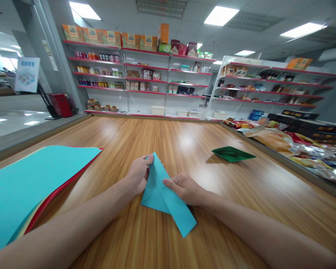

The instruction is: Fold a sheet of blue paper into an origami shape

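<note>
A folded sheet of light blue paper (159,186) is held up over the middle of the wooden table, its creases running lengthwise and a long strip slanting down to the right. My left hand (140,172) pinches its upper left edge, thumb on top and the other fingers behind. On the right edge, my right hand (184,188) grips the paper with the thumb pressed on its face; the fingers beneath are partly hidden. To the right lies a green folded paper boat (233,154), apart from both hands.
A stack of coloured paper (44,168), blue on top with red and yellow below, lies at the left of the wooden table (123,239). Packaged snacks (285,142) fill a bin along the right edge. Shelves (145,82) of goods stand behind.
</note>
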Action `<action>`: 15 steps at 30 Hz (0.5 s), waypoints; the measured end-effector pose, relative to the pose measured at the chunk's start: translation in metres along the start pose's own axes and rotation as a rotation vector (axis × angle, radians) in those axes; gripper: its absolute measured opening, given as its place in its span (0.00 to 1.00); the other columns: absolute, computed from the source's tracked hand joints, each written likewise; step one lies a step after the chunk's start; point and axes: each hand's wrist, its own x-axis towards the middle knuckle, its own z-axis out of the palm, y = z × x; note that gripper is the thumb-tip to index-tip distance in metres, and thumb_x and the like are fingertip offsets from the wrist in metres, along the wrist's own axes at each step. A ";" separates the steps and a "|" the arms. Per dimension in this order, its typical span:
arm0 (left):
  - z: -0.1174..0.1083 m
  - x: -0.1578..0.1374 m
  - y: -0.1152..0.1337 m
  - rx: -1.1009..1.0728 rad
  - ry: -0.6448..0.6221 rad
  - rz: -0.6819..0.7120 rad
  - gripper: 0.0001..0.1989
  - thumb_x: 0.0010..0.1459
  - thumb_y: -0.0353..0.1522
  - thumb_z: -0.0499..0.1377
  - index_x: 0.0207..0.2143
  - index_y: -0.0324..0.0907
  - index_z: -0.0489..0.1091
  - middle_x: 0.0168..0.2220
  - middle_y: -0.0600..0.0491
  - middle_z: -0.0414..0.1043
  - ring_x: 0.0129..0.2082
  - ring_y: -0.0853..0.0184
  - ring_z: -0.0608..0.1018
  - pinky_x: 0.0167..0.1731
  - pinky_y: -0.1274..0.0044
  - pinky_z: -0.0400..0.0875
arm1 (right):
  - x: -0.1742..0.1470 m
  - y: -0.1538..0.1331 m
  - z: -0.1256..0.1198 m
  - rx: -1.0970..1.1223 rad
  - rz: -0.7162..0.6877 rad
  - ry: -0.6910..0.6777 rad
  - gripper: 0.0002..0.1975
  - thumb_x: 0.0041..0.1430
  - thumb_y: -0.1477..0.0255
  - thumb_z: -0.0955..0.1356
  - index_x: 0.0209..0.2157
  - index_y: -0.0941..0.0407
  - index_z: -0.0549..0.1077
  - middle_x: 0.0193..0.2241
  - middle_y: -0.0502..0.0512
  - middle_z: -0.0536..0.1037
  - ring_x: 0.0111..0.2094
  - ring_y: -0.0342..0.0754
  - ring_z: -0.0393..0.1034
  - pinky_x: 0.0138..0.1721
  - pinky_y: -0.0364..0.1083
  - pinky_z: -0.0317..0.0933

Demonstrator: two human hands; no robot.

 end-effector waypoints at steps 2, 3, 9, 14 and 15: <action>-0.003 0.000 0.003 0.007 -0.122 -0.065 0.05 0.54 0.31 0.60 0.29 0.37 0.68 0.24 0.51 0.73 0.23 0.68 0.75 0.27 0.75 0.72 | -0.001 0.001 0.000 0.065 -0.002 0.016 0.29 0.59 0.50 0.59 0.14 0.56 0.51 0.14 0.45 0.52 0.15 0.36 0.45 0.16 0.40 0.39; -0.005 -0.001 0.004 0.032 -0.197 -0.089 0.06 0.50 0.30 0.63 0.28 0.37 0.68 0.24 0.50 0.73 0.24 0.67 0.75 0.29 0.74 0.72 | -0.001 0.001 0.000 0.101 -0.005 0.025 0.29 0.59 0.50 0.59 0.14 0.56 0.52 0.13 0.45 0.52 0.15 0.36 0.45 0.15 0.40 0.39; -0.011 0.002 -0.007 0.323 -0.293 0.121 0.15 0.43 0.35 0.68 0.24 0.37 0.66 0.23 0.54 0.69 0.22 0.71 0.70 0.25 0.78 0.66 | 0.001 0.005 -0.003 0.144 -0.025 0.065 0.29 0.59 0.53 0.60 0.14 0.56 0.51 0.13 0.44 0.50 0.15 0.36 0.44 0.16 0.40 0.37; -0.011 0.006 -0.015 0.822 -0.115 0.549 0.20 0.59 0.45 0.52 0.21 0.40 0.58 0.20 0.58 0.58 0.20 0.73 0.61 0.20 0.79 0.54 | 0.002 0.010 -0.006 0.182 -0.073 0.010 0.27 0.59 0.55 0.62 0.14 0.57 0.53 0.14 0.45 0.52 0.17 0.36 0.45 0.17 0.40 0.39; -0.011 0.006 -0.015 0.906 -0.074 0.599 0.21 0.61 0.45 0.49 0.21 0.41 0.57 0.20 0.58 0.58 0.20 0.72 0.61 0.21 0.79 0.54 | 0.002 0.009 -0.007 0.184 -0.079 -0.007 0.27 0.59 0.55 0.62 0.14 0.57 0.54 0.14 0.45 0.52 0.16 0.36 0.45 0.17 0.40 0.39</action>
